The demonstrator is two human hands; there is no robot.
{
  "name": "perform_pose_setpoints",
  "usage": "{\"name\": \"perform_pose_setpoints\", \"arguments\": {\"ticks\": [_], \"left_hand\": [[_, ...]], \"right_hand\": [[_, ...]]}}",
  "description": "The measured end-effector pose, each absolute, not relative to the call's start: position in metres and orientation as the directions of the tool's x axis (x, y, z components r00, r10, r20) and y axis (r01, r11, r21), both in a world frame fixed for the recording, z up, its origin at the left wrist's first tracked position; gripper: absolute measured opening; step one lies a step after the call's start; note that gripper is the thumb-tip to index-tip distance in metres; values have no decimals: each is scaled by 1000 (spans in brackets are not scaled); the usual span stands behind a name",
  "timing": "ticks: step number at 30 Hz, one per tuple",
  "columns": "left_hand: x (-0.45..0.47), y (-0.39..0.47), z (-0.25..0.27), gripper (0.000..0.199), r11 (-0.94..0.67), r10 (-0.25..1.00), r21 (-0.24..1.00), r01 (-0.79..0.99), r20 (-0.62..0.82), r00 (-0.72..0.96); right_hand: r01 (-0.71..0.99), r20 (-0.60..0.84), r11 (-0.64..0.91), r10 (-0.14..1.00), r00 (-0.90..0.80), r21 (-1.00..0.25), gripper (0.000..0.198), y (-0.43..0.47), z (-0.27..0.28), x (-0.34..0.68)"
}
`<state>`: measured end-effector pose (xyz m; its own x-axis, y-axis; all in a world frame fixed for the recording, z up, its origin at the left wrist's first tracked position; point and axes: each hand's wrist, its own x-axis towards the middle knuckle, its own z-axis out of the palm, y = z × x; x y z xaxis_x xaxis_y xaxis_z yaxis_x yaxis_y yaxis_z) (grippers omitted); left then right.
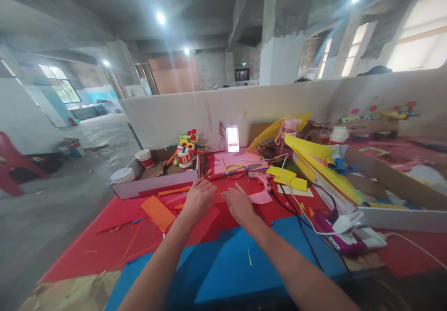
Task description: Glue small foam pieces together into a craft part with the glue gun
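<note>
My left hand [201,198] hovers over the red sheet [104,236], its fingers curled in. Just to its right, my right hand [238,202] has its fingers bent towards the left one, with a small gap between the two. Anything held in either is too small or hidden to make out. Beyond them lie yellow-handled scissors [233,168] and a pink hot glue gun [262,179]. An orange rectangular piece [158,212] rests left of my left hand. Under my forearms spreads a blue sheet [223,267] with a thin yellow scrap [249,257] on it.
At the back left, an open box [157,185] holds paper cups and a colourful figure [186,150]. A bright phone screen [232,139] stands at the back. To the right are yellow sheets [314,162], another box [401,219], and a purple power strip [335,236] with trailing cables.
</note>
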<state>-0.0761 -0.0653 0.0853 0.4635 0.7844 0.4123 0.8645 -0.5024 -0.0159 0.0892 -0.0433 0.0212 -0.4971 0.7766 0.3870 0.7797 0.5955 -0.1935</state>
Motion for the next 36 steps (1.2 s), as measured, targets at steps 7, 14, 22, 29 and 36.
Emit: {"name": "perform_pose_setpoints", "arguments": {"ticks": [7,14,22,29,36], "left_hand": [[-104,-35,52,37,-315,899,856,409,408,-161],[-64,-45,28,51,55,998,984,168,-51,-26],[-79,-39,29,43,15,966,989,147,23,-257],[-93,-31,24,39,48,953,996,72,-24,-301],[-112,-32,33,32,64,937,997,-36,-72,-342]], "right_hand": [[788,557,556,755,-346,-265,43,-31,14,98],[789,522,593,729,-442,-159,41,-32,-4,73],[784,541,620,667,-512,-22,36,-28,-3,93],[782,536,621,643,-546,52,33,-25,1,134],[839,572,543,701,-425,-42,36,-28,1,179]]}}
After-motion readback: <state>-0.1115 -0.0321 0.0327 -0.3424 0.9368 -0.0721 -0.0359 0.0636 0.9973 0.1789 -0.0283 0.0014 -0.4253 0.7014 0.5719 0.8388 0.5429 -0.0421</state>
